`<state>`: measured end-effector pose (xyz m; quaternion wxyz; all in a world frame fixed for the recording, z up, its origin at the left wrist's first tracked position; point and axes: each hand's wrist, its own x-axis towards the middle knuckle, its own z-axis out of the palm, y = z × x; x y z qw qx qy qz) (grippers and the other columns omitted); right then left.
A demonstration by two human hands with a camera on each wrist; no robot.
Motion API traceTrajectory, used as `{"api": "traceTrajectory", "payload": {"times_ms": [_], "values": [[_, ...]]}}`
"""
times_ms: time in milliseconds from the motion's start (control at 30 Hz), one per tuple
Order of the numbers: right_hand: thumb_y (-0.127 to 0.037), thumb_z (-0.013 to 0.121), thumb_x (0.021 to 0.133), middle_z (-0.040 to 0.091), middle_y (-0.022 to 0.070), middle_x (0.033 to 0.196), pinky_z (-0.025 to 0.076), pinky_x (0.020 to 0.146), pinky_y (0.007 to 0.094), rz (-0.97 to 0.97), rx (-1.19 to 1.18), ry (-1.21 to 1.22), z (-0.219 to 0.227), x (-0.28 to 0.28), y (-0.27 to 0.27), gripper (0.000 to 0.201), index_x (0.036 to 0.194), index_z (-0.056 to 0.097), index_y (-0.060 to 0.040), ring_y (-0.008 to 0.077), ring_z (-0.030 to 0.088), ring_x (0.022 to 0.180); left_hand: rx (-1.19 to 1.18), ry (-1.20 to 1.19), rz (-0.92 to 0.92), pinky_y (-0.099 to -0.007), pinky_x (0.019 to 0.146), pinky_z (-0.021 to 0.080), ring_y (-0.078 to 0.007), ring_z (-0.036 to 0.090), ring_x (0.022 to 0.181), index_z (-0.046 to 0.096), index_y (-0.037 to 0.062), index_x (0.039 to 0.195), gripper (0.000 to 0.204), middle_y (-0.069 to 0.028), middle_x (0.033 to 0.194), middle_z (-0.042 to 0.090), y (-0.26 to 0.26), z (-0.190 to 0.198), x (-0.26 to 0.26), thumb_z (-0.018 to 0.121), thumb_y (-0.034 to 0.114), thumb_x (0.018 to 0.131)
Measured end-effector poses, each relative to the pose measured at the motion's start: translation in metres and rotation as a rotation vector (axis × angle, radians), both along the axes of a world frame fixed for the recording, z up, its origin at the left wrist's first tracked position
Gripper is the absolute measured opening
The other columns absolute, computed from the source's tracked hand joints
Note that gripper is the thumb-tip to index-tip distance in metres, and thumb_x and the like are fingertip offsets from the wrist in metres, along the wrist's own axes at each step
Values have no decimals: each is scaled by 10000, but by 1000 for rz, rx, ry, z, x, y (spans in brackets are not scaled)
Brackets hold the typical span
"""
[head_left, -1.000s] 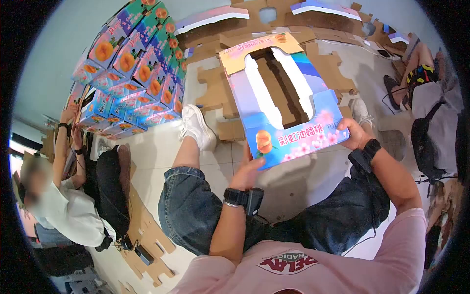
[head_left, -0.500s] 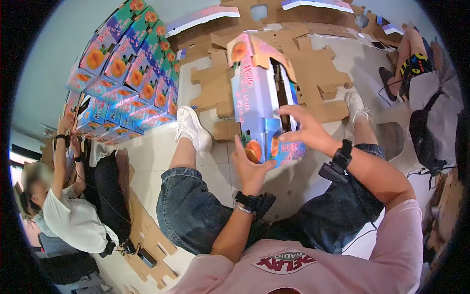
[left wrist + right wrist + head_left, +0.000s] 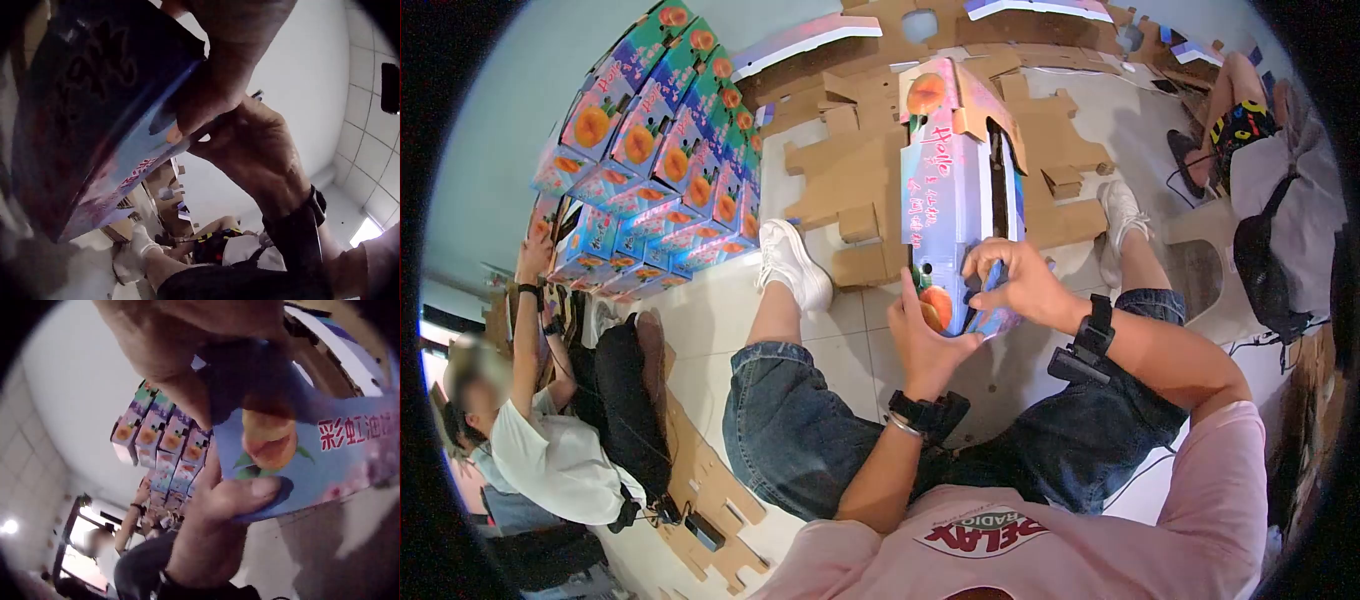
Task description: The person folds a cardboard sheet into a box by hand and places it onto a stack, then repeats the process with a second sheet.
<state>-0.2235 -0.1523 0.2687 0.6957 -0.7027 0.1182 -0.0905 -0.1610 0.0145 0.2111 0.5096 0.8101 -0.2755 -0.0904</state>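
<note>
A printed cardboard fruit box [image 3: 940,200] with peach pictures and a long opening in its top is held over the floor between the knees, its long side turned toward the head camera. My left hand [image 3: 935,345] grips its near left corner, index finger along the side panel and thumb on the end panel, as the right wrist view shows. At the top edge of that same corner, my right hand [image 3: 1030,285] pinches the blue folded cardboard between thumb and fingers. Both hands also show close together at the box [image 3: 125,144] in the left wrist view.
A tall stack of similar peach boxes [image 3: 650,150] stands at the left. Beside it a person in a white shirt [image 3: 560,440] reaches toward the stack. Flat brown cardboard [image 3: 830,170] covers the floor ahead. Another person's leg and a grey bag [image 3: 1290,220] are at the right.
The box has turned so its left long side faces up toward the head camera. My right hand left the near right corner and took hold at the near left corner, beside my left hand.
</note>
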Motion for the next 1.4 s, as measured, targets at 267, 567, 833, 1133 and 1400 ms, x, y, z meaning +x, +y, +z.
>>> {"api": "traceTrajectory", "payload": {"times_ms": [267,567,833,1133,1400], "values": [[-87,826,640,593,100,997,444,862,323,-104,-418,-152,7,-4,4,411,980,611,-6,211,562,969,-486,577,87,-380,968,426,-257,503,1126,109,-15,1491,1100,-163,1258,449,10,0,23,768,35,611],[-465,701,817,613,78,1062,463,814,305,634,-136,807,-11,-27,-3,540,1119,612,-27,154,591,941,-742,914,217,-359,969,430,-232,513,1148,56,-36,1487,1016,-165,1284,477,8,2,22,697,11,700],[-323,683,844,556,53,1290,382,999,433,-30,842,329,-8,-20,11,491,1249,540,-85,213,505,1197,-749,714,-71,-380,1013,412,-229,470,1218,124,18,1450,1017,-134,1320,433,-10,41,-9,778,63,671],[-293,589,736,643,137,1107,503,901,384,-151,660,203,13,-21,-72,544,1193,549,-1,277,632,978,-792,671,56,-354,938,456,-156,519,1029,243,48,1406,694,-69,1221,437,16,10,39,656,134,855],[-163,567,636,644,168,1080,499,927,401,-198,572,208,-2,-71,-148,603,1200,530,49,307,634,955,-762,769,200,-326,945,455,-165,574,998,491,-1,1251,431,-69,1088,583,76,-22,106,573,264,922]]}}
